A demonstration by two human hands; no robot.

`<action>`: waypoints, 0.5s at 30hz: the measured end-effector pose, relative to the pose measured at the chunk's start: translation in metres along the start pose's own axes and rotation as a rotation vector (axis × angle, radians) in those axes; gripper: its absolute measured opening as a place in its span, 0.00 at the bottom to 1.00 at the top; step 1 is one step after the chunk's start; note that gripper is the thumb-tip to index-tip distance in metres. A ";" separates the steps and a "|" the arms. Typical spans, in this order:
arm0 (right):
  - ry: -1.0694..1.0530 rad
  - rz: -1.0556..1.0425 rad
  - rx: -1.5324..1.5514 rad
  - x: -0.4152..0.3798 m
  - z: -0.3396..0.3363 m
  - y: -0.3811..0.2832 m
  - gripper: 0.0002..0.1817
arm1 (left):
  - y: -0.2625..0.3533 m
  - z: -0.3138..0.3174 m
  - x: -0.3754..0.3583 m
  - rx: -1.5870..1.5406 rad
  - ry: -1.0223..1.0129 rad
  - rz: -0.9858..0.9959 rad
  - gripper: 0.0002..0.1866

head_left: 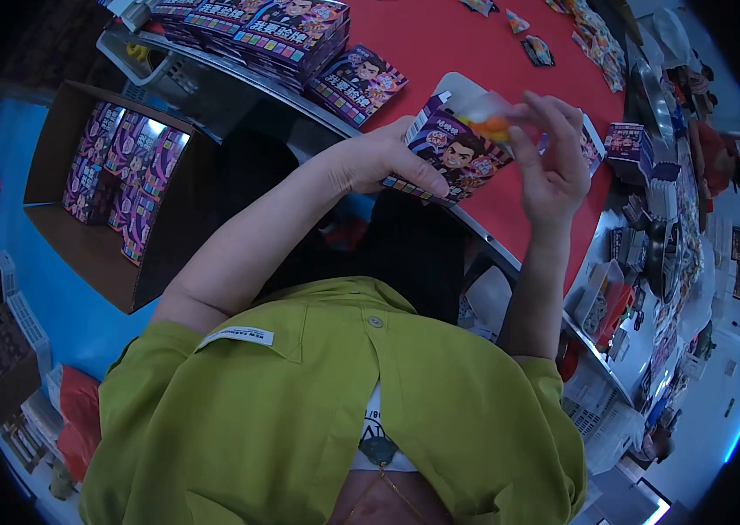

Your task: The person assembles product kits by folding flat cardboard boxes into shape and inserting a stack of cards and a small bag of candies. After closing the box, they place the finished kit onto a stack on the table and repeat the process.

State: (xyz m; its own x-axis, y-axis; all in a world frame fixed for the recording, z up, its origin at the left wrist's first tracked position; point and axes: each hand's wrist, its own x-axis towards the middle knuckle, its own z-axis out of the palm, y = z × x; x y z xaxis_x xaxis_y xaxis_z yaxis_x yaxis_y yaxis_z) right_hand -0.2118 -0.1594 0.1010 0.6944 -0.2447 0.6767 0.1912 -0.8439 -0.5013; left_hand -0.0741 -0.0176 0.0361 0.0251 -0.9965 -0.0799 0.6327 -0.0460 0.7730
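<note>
My left hand (398, 160) grips a purple printed cardboard box (459, 156) with a cartoon face on its front, thumb across the front panel. The box is tilted, with its top end open and a flap standing up. At that opening my right hand (555, 166) pinches a small clear packet (491, 129) with orange and yellow pieces inside. The packet's upper part is blurred by motion, and its lower part is hidden behind the box front. A white tray or sheet (462, 85) lies behind the box on the red tabletop (422, 39).
Stacked flat printed boxes (287, 35) stand at the table's far left, with a loose one (359, 85) beside them. Small candy packets (597, 44) lie at the back right. An open carton (81, 249) of filled boxes sits left. One small box (629, 149) stands at right.
</note>
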 end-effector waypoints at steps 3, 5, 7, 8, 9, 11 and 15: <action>-0.111 0.030 0.050 -0.011 -0.003 0.003 0.11 | -0.001 -0.003 0.004 0.032 -0.027 -0.022 0.37; -0.057 0.037 0.058 -0.014 -0.001 0.008 0.09 | -0.007 -0.005 0.009 0.090 -0.087 -0.075 0.42; -0.008 0.163 0.159 -0.017 -0.003 0.004 0.08 | -0.010 -0.001 0.012 0.126 -0.096 -0.090 0.41; 0.044 0.282 0.271 -0.017 -0.003 0.002 0.08 | -0.010 -0.001 0.011 0.170 -0.095 -0.101 0.40; 0.044 0.284 0.278 -0.018 -0.002 -0.002 0.08 | -0.008 -0.002 0.010 0.171 -0.089 -0.105 0.40; -0.010 0.171 0.171 -0.021 -0.006 -0.008 0.07 | -0.004 -0.001 0.013 0.286 -0.125 -0.032 0.39; 0.147 0.204 0.179 -0.027 -0.013 0.004 0.08 | 0.000 0.004 0.016 0.424 -0.150 0.011 0.31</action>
State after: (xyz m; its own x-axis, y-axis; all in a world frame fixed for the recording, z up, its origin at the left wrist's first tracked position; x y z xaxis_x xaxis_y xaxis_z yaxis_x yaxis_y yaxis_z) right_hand -0.2388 -0.1624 0.0884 0.6256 -0.4776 0.6169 0.1866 -0.6762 -0.7127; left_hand -0.0769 -0.0333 0.0372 -0.1025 -0.9947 -0.0022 0.2595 -0.0289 0.9653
